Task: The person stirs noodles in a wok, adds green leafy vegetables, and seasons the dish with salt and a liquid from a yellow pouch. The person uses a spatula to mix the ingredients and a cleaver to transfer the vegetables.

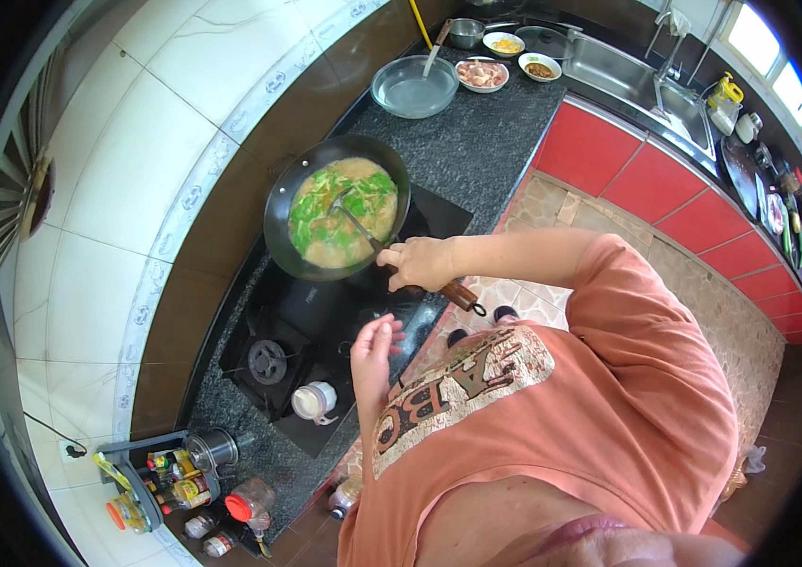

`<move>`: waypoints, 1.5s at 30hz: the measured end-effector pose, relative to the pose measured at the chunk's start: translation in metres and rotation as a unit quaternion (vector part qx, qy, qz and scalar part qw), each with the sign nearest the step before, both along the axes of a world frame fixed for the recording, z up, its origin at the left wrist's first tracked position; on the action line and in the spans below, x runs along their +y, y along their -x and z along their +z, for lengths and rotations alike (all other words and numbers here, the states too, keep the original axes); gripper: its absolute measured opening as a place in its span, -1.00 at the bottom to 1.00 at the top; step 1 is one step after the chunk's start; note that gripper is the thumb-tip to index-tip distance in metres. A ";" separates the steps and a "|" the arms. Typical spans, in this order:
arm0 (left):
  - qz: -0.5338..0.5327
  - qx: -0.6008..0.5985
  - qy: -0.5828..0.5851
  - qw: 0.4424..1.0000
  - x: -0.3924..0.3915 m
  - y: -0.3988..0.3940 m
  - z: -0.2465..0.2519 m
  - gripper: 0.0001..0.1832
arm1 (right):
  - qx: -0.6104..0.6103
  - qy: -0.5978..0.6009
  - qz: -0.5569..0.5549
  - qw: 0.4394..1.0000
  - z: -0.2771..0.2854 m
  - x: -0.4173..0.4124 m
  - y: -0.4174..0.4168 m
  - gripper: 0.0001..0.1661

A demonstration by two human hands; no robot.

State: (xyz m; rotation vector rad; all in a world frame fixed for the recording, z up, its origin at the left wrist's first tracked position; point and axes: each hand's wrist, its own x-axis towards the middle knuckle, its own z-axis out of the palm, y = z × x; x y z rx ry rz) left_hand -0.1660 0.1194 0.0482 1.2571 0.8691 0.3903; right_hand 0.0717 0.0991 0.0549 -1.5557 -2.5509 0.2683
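Note:
A black wok [280,212] stands over the gas stove's far burner, holding pale broth with leafy greens [372,186]. My right hand [420,262] grips the handle of a metal ladle [358,225], whose bowl dips into the broth. The wok's wooden handle [459,294] sticks out under and past that hand. With fingers loosely apart, my left hand [374,344] hovers by the front edge of the stove, holding nothing. Below it, a jar of white contents [313,402] stands on the stove's glass top, beside the bare burner [267,361].
Beyond the wok are a clear lidlike glass bowl [415,88] with a knife on it, a plate of raw meat [482,75] and small bowls. A steel sink [606,64] lies behind. Bottles in a rack [153,496] and a red-lidded jar [250,500] stand at lower left.

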 end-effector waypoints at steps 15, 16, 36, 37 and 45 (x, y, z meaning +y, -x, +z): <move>0.080 -0.019 -0.007 0.997 -0.042 -0.017 0.007 -0.69 | 0.240 -0.263 -0.159 0.921 0.115 0.021 -0.087 -0.79; 0.082 -0.013 -0.005 0.997 -0.045 -0.021 0.007 -0.69 | 0.249 -0.270 -0.185 0.911 0.123 0.020 -0.098 -0.78; 0.022 -0.008 0.084 0.996 -0.048 -0.041 -0.013 -0.63 | 0.646 -0.087 -0.374 0.659 0.044 0.014 -0.104 -0.72; 0.021 -0.007 0.084 0.996 -0.047 -0.041 -0.014 -0.63 | 0.638 -0.096 -0.359 0.674 0.048 0.016 -0.101 -0.72; 0.043 -0.025 0.090 0.995 -0.035 -0.028 -0.021 -0.66 | 0.351 -0.231 -0.205 0.884 0.072 0.046 -0.063 -0.80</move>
